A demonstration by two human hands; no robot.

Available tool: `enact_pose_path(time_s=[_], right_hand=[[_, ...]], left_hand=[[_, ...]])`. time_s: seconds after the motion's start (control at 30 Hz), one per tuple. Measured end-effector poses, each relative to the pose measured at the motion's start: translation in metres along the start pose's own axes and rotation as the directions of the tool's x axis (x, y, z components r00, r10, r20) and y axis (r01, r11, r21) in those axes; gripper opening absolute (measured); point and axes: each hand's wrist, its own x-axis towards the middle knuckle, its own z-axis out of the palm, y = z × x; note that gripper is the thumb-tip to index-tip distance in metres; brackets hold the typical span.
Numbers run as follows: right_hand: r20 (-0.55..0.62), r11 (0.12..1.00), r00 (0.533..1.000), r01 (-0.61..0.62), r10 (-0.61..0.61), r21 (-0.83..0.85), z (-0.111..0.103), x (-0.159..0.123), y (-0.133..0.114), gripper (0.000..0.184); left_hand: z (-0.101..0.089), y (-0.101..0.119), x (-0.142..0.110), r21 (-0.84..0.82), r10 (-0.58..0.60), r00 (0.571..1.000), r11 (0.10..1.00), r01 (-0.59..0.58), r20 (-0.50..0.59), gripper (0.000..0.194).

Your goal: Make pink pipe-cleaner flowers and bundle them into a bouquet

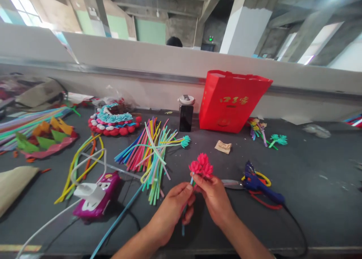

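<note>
Your left hand (175, 206) pinches the blue stem below the red flower (201, 166), steadying it above the table (311, 183), while your right hand (215, 196) nips its base just under the petals; glue gun (258, 183) lies near.

The pink fuzzy pipe-cleaner flower (201, 166) (three round blooms) stands upright on a thin blue stem (183, 217), above the bench.
</note>
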Motion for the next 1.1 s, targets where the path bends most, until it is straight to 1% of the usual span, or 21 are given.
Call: enact_pose_path(time_s=[0.1,0.2,0.27,0.33,0.4,0.5,0.67,0.87,1.0,1.1], right_hand=[[-0.003,0.999,1.0,0.026,-0.027,-0.042,-0.001,-0.004,0.0,0.03],[0.084,0.998,0.996,0.018,-0.013,-0.056,0.0,-0.011,-0.002,0.033],[0.128,0.994,0.99,0.062,-0.05,-0.09,0.001,-0.014,-0.004,0.036],[0.144,0.979,0.982,0.142,-0.121,-0.148,0.001,-0.016,-0.006,0.033],[0.142,0.961,0.976,0.192,-0.165,-0.198,0.0,-0.017,-0.007,0.027],[0.109,0.947,0.974,0.217,-0.196,-0.236,-0.001,-0.019,-0.004,0.025],[0.08,0.918,0.964,0.267,-0.255,-0.293,-0.001,-0.019,-0.002,0.019],[0.042,0.854,0.92,0.378,-0.39,-0.358,0.001,-0.02,0.0,0.01],[0.065,0.808,0.903,0.411,-0.425,-0.422,0.0,-0.022,-0.001,0.01],[0.108,0.741,0.873,0.464,-0.476,-0.485,-0.002,-0.024,-0.003,0.009]], left_hand=[[0.0,-0.003,0.001,0.015,-0.022,1.0,1.0,0.022,0.008,0.033],[-0.001,-0.007,0.004,-0.035,-0.033,0.999,0.999,0.033,0.011,0.031],[-0.001,-0.009,0.005,-0.1,-0.015,1.0,0.995,0.013,-0.015,0.03],[-0.002,-0.009,0.006,-0.141,0.023,0.998,0.99,-0.031,-0.054,0.031],[-0.002,-0.007,0.005,-0.161,0.064,0.995,0.984,-0.075,-0.075,0.032],[-0.003,-0.005,0.003,-0.172,0.099,0.992,0.979,-0.111,-0.074,0.032],[-0.004,-0.007,0.001,-0.17,0.1,0.992,0.979,-0.111,-0.072,0.031],[-0.003,-0.007,0.002,-0.196,0.073,0.994,0.977,-0.088,-0.082,0.028],[-0.001,-0.009,0.003,-0.187,0.115,0.991,0.974,-0.125,-0.066,0.027],[0.0,-0.011,0.003,-0.185,0.129,0.989,0.973,-0.139,-0.068,0.027]])
